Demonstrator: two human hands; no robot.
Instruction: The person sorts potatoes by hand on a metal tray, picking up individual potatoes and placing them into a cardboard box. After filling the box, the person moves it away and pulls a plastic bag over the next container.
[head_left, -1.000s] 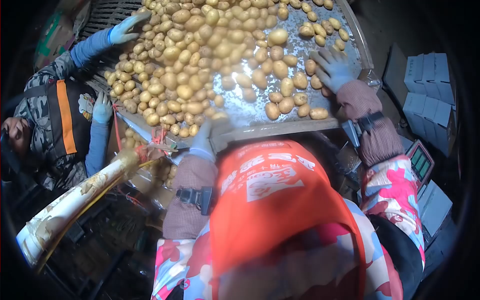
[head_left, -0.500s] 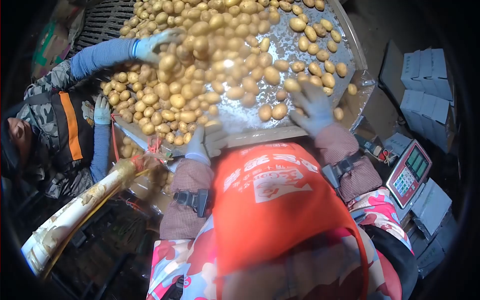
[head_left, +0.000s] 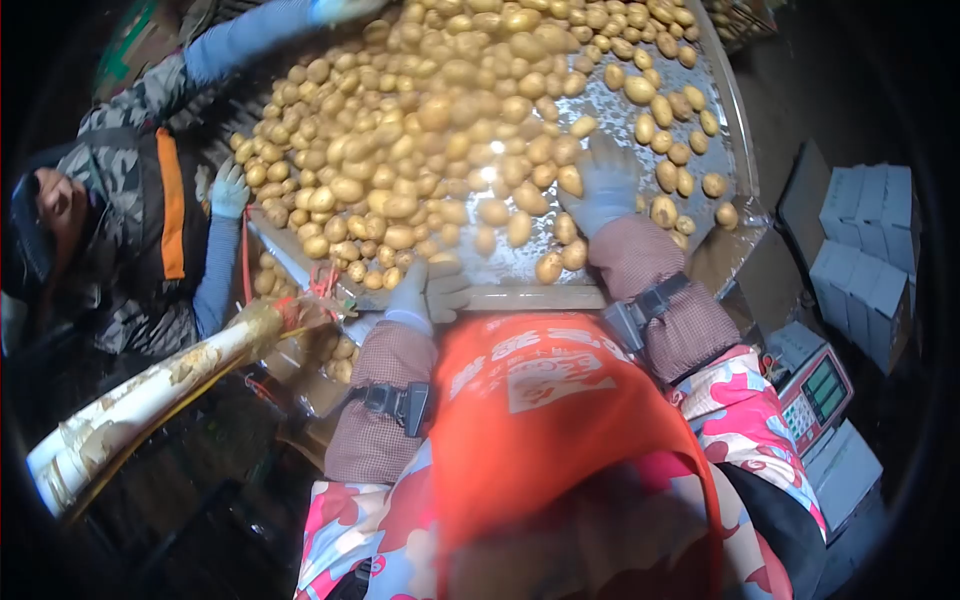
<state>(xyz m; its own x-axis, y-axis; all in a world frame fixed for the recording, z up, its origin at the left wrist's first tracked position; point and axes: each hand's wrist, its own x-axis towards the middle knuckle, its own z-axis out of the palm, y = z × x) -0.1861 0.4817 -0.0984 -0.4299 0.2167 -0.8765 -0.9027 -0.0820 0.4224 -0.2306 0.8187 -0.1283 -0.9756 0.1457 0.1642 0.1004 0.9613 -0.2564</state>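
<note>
A broad heap of yellow potatoes [head_left: 345, 190] covers much of a metal sorting table [head_left: 540, 297]. My left hand [head_left: 428, 292], in a pale work glove, rests at the table's near rim beside the lowest potatoes, fingers extended and grasping nothing. Farther in on the right, my gloved right hand [head_left: 606, 182] lies over the wet metal with its fingers stretched forward. It is against a few potatoes at its left side; its fingertips are somewhat blurred. Loose potatoes [head_left: 665, 140] are scattered to the right of that hand.
Across on the left, a co-worker's gloved hand [head_left: 229, 190] is by the table edge, the other reaching over the heap. A worn white pole [head_left: 160, 400] slants up from the lower left. Right of me stand a digital scale [head_left: 815, 398] and stacked pale boxes [head_left: 860, 285].
My right hand has moved forward and slightly left over the table. The co-worker's reaching arm has gone farther out. Potatoes have shifted, and the whole view has tilted a little.
</note>
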